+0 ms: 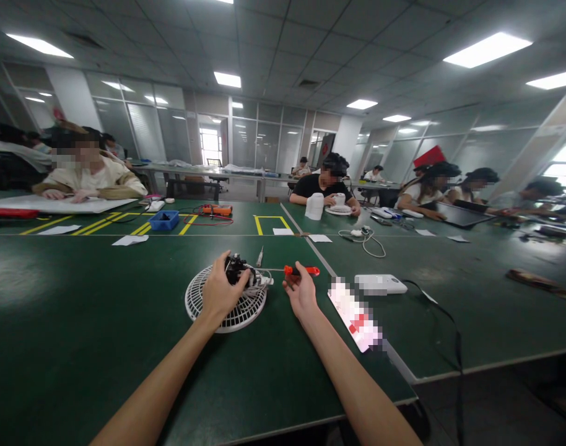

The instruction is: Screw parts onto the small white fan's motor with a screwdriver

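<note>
A round white fan grille [239,319] lies on the green table in front of me. On top of it sits a dark fan motor [236,267] with pale wires bunched at its right side. My left hand [221,290] is wrapped round this motor, thumb on the near side. My right hand [302,290] grips a screwdriver [306,271] with a red and black handle. Its shaft lies level and points left toward the motor; whether the tip touches is too small to tell. A small pale pointed tool [260,256] lies just behind the grille.
A blue bin [164,220] and an orange meter-like device [217,210] stand at the back left. To the right lie a pink and white packet [352,317], a white box-shaped device [380,284] and a black cable [457,347]. Across the table, a person in black [313,184] handles white fan parts.
</note>
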{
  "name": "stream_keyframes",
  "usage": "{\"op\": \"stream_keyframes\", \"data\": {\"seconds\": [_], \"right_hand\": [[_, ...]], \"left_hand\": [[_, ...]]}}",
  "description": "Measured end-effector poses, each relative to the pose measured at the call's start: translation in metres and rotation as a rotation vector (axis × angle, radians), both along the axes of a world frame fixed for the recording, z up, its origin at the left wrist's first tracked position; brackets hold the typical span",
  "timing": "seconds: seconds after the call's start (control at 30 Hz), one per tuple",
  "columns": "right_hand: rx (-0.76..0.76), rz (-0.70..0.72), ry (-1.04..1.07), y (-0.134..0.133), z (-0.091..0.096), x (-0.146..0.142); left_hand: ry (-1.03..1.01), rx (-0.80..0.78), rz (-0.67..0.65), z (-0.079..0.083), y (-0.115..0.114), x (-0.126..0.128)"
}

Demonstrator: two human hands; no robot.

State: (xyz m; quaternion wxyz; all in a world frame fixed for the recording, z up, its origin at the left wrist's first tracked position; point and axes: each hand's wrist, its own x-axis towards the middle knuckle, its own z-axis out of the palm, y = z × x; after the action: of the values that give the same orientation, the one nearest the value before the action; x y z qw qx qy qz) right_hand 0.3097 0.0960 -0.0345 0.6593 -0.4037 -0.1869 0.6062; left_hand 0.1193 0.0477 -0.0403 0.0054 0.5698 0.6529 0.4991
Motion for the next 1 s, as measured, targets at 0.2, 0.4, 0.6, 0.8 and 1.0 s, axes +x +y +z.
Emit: {"op": "stream_keyframes", "data": {"seconds": [0.2, 0.4, 0.6, 0.8, 1.0], "right_hand": [[0.062, 0.002, 0.114, 0.0005, 0.0035, 0.0028], [0.069, -0.045, 0.018, 0.0017, 0.0039, -0.0006], [0.025, -0.089, -0.056, 0.0029, -0.0002, -0.0021], [0.027, -0.008, 0.062, -0.0012, 0.0050, 0.0008], [0.031, -0.001, 0.067, -0.0018, 0.0073, 0.0000]], "left_hand": [[-0.002, 0.007, -0.002, 0.0004, 0.0004, -0.0004], [-0.008, -0.004, 0.000, 0.0014, -0.0004, -0.0004], [-0.021, 0.005, 0.002, 0.0025, -0.0004, 0.0006], [-0.015, 0.001, 0.001, 0.0010, 0.0001, 0.0001], [-0.008, 0.001, 0.002, 0.0008, -0.0001, -0.0002]]}}
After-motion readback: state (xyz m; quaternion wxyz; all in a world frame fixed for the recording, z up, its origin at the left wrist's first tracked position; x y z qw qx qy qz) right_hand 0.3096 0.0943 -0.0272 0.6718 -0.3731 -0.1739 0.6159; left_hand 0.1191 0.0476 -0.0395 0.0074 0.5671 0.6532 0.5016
